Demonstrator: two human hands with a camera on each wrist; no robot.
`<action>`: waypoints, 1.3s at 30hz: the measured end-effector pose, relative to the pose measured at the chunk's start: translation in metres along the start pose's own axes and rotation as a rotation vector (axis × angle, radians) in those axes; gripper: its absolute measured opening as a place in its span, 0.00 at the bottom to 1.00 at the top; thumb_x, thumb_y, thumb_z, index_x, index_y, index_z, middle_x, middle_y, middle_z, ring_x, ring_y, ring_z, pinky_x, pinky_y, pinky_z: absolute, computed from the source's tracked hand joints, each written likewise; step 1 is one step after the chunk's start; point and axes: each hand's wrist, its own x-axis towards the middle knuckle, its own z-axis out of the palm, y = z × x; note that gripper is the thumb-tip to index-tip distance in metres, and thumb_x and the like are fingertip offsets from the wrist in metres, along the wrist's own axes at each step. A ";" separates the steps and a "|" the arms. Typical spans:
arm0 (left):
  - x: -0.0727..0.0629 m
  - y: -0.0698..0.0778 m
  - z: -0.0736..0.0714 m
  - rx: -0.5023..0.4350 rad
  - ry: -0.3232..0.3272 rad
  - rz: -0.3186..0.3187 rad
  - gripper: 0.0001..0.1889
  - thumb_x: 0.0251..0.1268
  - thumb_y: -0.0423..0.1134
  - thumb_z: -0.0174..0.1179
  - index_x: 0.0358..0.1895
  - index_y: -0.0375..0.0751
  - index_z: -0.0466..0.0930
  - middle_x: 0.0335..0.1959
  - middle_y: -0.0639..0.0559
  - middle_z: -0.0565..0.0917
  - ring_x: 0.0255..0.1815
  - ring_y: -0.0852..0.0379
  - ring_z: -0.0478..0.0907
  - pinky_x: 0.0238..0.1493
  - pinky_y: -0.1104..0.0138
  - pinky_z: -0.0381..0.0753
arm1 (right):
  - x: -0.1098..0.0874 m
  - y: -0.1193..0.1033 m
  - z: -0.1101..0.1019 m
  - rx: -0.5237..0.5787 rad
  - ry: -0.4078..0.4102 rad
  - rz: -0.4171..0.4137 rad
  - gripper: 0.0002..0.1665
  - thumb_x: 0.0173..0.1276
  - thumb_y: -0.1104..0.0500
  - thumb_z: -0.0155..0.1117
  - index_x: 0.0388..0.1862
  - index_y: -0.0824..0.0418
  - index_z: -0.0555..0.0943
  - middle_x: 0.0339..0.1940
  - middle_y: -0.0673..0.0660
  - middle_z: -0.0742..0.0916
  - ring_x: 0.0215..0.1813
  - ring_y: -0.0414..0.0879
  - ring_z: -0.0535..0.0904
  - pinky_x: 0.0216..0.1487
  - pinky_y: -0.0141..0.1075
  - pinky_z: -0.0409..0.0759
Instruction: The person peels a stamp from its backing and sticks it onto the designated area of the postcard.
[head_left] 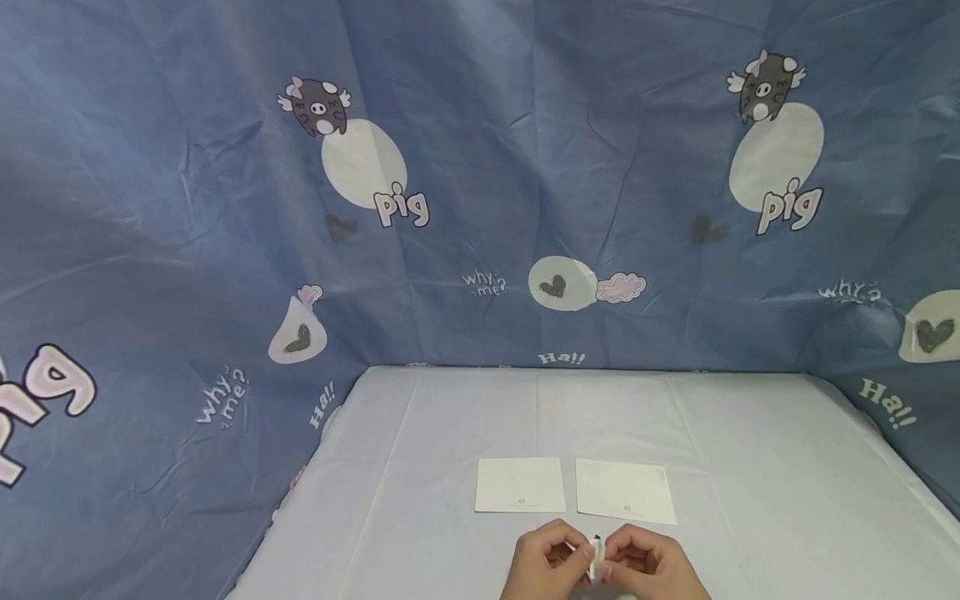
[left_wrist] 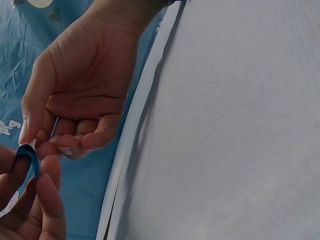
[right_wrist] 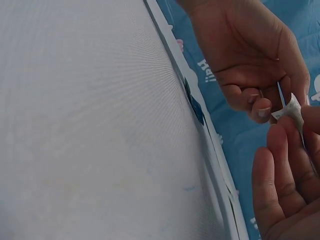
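In the head view my left hand (head_left: pixel 546 560) and right hand (head_left: pixel 651 562) meet low in front of me. Between them is a small folded strip (head_left: pixel 597 557), white with a dark blue tip. Both hands pinch it with thumb and fingertips. From the left wrist, the strip (left_wrist: pixel 34 159) shows a curved blue side, with my left fingers (left_wrist: pixel 47 200) below and my right hand (left_wrist: pixel 90 75) above. Seen from the right wrist, its white end (right_wrist: pixel 292 110) flares out by the right fingers (right_wrist: pixel 285 185); the left hand (right_wrist: pixel 250 50) is above. Its exact kind I cannot tell.
Two off-white cards, a left one (head_left: pixel 520 485) and a right one (head_left: pixel 626 490), lie side by side on the white-covered table (head_left: pixel 420 467) beyond the hands. Blue printed sheeting (head_left: pixel 465 167) walls the table's back and sides. Something dark blue (right_wrist: pixel 196 108) shows along the table edge.
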 end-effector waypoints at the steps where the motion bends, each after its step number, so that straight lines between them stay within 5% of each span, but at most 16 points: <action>1: 0.000 0.000 0.000 0.000 0.003 -0.003 0.05 0.66 0.35 0.66 0.32 0.38 0.84 0.28 0.57 0.82 0.20 0.67 0.80 0.22 0.71 0.82 | 0.000 0.000 0.000 0.003 -0.003 -0.002 0.07 0.68 0.66 0.67 0.39 0.71 0.80 0.32 0.54 0.87 0.31 0.42 0.84 0.37 0.40 0.87; 13: -0.001 0.002 0.000 -0.007 0.027 -0.056 0.05 0.65 0.35 0.67 0.32 0.39 0.84 0.21 0.59 0.82 0.18 0.63 0.80 0.21 0.73 0.79 | 0.002 0.000 0.000 0.014 0.041 0.044 0.16 0.66 0.65 0.70 0.42 0.76 0.75 0.29 0.53 0.85 0.31 0.41 0.84 0.38 0.39 0.87; 39: -0.003 0.004 0.001 -0.045 0.040 -0.147 0.07 0.66 0.37 0.66 0.31 0.38 0.85 0.16 0.52 0.82 0.16 0.66 0.76 0.20 0.77 0.73 | 0.002 0.002 0.001 0.028 0.074 0.077 0.17 0.65 0.66 0.70 0.43 0.73 0.71 0.28 0.51 0.83 0.31 0.41 0.83 0.37 0.36 0.86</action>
